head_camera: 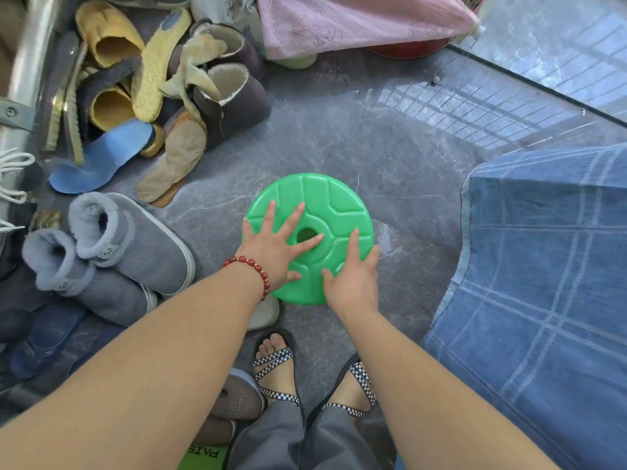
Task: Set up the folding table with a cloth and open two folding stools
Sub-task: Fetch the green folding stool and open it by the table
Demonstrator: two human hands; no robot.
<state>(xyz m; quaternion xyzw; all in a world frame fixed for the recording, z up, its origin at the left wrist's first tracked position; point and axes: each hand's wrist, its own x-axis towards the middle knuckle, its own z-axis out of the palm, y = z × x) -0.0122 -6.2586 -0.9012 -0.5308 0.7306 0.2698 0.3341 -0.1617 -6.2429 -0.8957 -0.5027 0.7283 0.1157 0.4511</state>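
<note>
Green folding stool (327,198) sits on the grey floor just ahead of the sandalled feet, left hand (274,247) at its 9 o'clock and right hand (353,278) at its 5 o'clock pressing it with flat, unclenched fingers, blue checked cloth (543,300) at 3 o'clock, shoe pile (163,79) at 11 o'clock.

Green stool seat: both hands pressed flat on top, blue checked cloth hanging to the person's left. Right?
Not quite. The head view shows the blue checked cloth hanging on the person's right, not the left. The rest holds: the left hand and the right hand both press flat on top of the green stool seat.
</note>
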